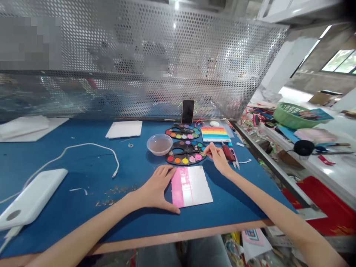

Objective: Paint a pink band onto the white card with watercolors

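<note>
My left hand lies flat with fingers spread on the blue table, its fingertips pressing the left edge of a white card partly painted pink. My right hand is closed in a pinch round a thin brush, whose tip touches the near black paint palette by its pink and green wells. A second palette lies just behind it. A clear bowl of murky water stands left of the palettes.
A rainbow-striped card and a propped phone sit behind the palettes, red snips right of my hand. A white power bank with cable lies left. Perforated metal screen backs the table; cluttered shelves stand right.
</note>
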Action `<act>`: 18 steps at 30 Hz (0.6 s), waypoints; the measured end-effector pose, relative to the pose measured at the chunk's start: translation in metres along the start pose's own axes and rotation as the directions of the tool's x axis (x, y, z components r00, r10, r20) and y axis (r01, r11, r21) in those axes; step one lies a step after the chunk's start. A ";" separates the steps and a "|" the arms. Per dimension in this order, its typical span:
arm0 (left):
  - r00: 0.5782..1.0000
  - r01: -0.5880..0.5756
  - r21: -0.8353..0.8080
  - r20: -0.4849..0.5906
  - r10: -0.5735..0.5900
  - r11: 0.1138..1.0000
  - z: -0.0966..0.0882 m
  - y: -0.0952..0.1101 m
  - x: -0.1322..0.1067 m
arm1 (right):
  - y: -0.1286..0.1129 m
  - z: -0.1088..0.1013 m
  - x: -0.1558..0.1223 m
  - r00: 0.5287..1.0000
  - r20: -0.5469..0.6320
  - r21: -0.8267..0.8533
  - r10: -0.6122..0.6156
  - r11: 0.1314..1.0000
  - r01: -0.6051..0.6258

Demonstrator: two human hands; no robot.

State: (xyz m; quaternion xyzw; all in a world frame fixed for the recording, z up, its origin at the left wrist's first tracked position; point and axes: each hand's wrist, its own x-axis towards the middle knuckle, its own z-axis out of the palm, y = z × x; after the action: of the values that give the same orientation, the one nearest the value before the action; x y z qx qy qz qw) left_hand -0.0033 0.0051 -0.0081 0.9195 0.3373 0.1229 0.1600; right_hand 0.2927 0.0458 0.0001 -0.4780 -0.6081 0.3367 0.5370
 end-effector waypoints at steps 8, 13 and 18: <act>1.000 0.005 0.026 0.006 -0.005 1.000 0.001 0.001 -0.002 | -0.046 0.076 0.058 0.948 0.218 -0.067 -0.233 0.965 0.253; 1.000 0.000 0.011 -0.017 0.000 1.000 0.001 0.004 -0.003 | -0.037 0.120 0.077 0.908 0.348 -0.180 -0.234 0.934 0.309; 1.000 0.015 0.008 -0.008 -0.015 1.000 0.000 0.005 -0.004 | -0.031 0.126 0.077 0.910 0.344 -0.209 -0.230 0.926 0.314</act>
State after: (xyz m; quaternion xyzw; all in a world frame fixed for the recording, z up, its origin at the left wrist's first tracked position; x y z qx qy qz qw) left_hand -0.0030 -0.0010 -0.0064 0.9171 0.3452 0.1241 0.1559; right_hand 0.1657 0.1219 0.0291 -0.3945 -0.7853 0.2469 0.4084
